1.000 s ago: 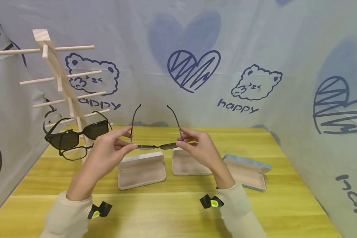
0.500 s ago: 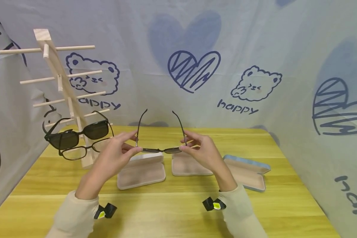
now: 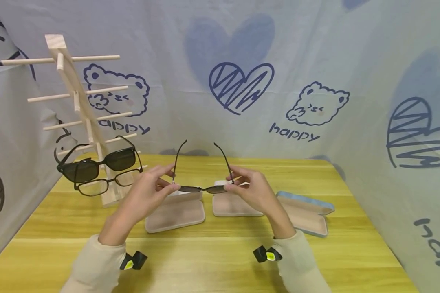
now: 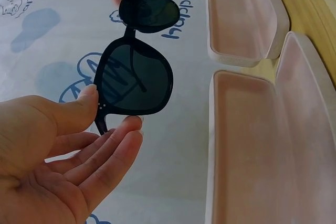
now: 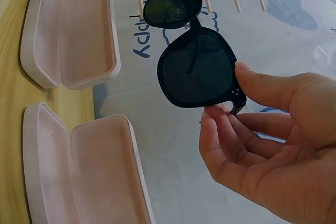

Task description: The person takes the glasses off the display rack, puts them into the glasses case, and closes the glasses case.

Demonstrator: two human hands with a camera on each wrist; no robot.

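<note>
Far left, head view: wooden rack [image 3: 70, 81], dark sunglasses [image 3: 120, 159] on it, clear-lens glasses [image 3: 111, 180] just below. Right wrist cam gets only some pegs.

Next, your left hand [image 3: 150, 185]: thumb and fingers pinching the left end of the held sunglasses [image 3: 203, 189] at the hinge. Those sit mid-scene, raised, temples unfolded toward the patterned cloth [image 3: 190, 122]. Head view has the lenses nearly edge-on; both wrist cams give you the full dark lenses, plus small dots at the frame corners.

Your right hand [image 3: 251, 187] pinches the other end, same way.

Left case [image 3: 174, 215] and middle case [image 3: 236, 204] are open, pink inside. Head view has the held pair overlapping the left lid; wrist cams show it apart from both cases. Blue case [image 3: 308, 219], also open, appears in head view only; your right forearm hides part of it.

Edges: rack glasses end near your left forearm in head view, depth gap can't be told. Narrow strip of wood between left and middle cases. Table [image 3: 198, 260] runs toward you between your sleeves; its right edge is well apart from the blue case. Cloth stands behind the back edge.
</note>
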